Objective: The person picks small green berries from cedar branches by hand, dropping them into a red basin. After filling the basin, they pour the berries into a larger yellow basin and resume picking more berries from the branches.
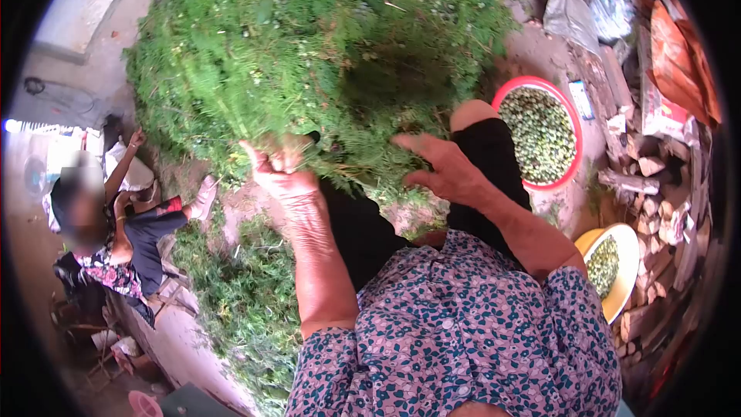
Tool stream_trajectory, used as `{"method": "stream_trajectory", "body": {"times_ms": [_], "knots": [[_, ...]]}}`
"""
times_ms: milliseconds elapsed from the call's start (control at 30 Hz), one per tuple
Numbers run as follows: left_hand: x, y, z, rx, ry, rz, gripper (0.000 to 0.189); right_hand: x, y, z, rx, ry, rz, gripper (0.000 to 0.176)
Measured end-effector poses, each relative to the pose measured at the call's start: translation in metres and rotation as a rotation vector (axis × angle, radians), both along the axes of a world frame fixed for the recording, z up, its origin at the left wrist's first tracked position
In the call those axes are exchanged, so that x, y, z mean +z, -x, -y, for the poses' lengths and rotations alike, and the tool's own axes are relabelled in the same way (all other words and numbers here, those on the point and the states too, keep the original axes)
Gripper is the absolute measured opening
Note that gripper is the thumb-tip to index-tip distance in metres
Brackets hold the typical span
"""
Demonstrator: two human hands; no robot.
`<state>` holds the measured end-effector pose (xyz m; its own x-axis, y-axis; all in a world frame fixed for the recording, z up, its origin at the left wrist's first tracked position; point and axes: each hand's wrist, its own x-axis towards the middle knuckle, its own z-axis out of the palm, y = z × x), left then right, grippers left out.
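Observation:
My left hand [279, 170] is closed around the stem end of a leafy green conifer branch [351, 158], which stretches across in front of my knees. At the branch's right side is my right hand [444, 168], its thumb and fingers apart and curving toward the foliage. Just beyond both hands rises a big heap of cut green branches [301, 38], dotted with small pale green cones. To the right of my knee stands a red-rimmed basin [576, 135] holding many small green cones.
A yellow basin [630, 270] with more cones stands by my right elbow. Stacked firewood [648, 208] and sacks [571, 19] line the right side. Loose branches [239, 286] lie at lower left. Another person [116, 224] sits at the left, one arm toward the heap.

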<state>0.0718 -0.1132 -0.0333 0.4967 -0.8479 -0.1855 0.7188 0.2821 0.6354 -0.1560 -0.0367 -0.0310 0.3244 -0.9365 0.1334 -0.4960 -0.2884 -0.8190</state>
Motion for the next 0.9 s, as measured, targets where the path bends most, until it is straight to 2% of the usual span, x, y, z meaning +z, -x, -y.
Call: {"method": "stream_trajectory", "body": {"times_ms": [33,100,133,167,267,367,400,467,667,767,900], "knots": [[0.0,-0.004,-0.004,-0.157,0.107,-0.043,0.04,-0.005,-0.003,0.0,0.022,0.011,0.005,0.042],[0.002,-0.001,0.0,-0.03,-0.094,0.008,0.05,-0.009,-0.003,0.002,-0.03,-0.418,0.185,0.028],[0.024,0.009,-0.006,-0.091,-0.252,-0.049,0.058,-0.001,-0.006,0.001,-0.117,-0.514,0.409,0.017],[0.022,0.006,-0.009,-0.248,-0.138,-0.055,0.065,-0.001,-0.006,0.002,-0.101,-0.505,0.406,0.017],[0.019,0.014,-0.012,-0.439,-0.012,-0.124,0.072,-0.007,0.005,0.003,-0.173,-0.56,0.412,0.019],[0.02,0.021,-0.015,-0.512,0.012,-0.132,0.079,-0.012,0.006,0.002,-0.184,-0.591,0.469,0.021],[0.014,0.021,-0.014,-0.593,0.089,-0.142,0.084,-0.014,0.005,0.002,-0.182,-0.59,0.467,0.021],[0.007,0.028,-0.014,-0.582,0.081,-0.15,0.085,-0.018,0.002,0.001,-0.195,-0.604,0.583,0.019],[-0.002,0.032,-0.017,-0.553,0.026,-0.101,0.085,-0.028,0.002,0.002,-0.193,-0.665,0.674,0.02],[-0.001,0.031,-0.018,-0.66,-0.021,-0.055,0.089,-0.027,-0.001,0.002,-0.215,-0.67,0.712,0.019],[-0.005,0.032,-0.025,-0.675,-0.131,-0.099,0.086,-0.028,0.001,0.004,-0.253,-0.69,0.772,0.02]]}}
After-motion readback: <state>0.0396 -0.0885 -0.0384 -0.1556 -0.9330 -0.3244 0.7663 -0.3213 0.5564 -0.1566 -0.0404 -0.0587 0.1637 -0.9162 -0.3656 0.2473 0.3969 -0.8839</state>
